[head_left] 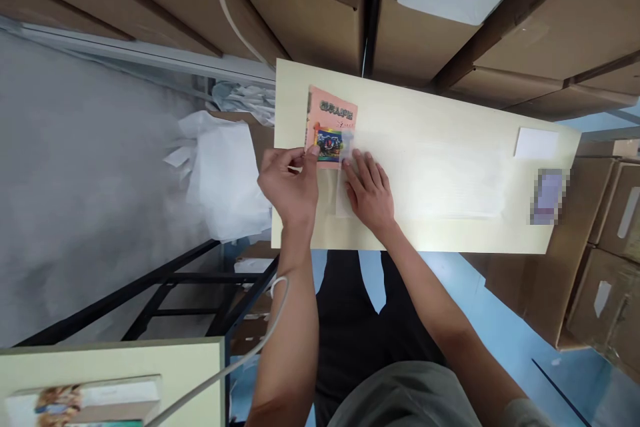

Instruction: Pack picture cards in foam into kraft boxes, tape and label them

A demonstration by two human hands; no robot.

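A pink booklet (333, 110) with dark lettering and a colourful picture lies toward the left end of the cream table. My left hand (293, 183) pinches its lower left edge between thumb and curled fingers. A thin, whitish translucent sheet (445, 177) is spread flat to the right, and its left end overlaps the booklet's lower right corner. Flat on that end rests my right hand (373, 197), fingers stretched out, the fingertips close to the booklet's edge.
The cream table (425, 103) carries a white card (536, 143) and a blurred-out phone-like item (549, 197) at its right end. Cardboard boxes (320, 20) line the back and right. Crumpled white sheets (225, 173) hang at left. A cable (235, 365) crosses near my left forearm.
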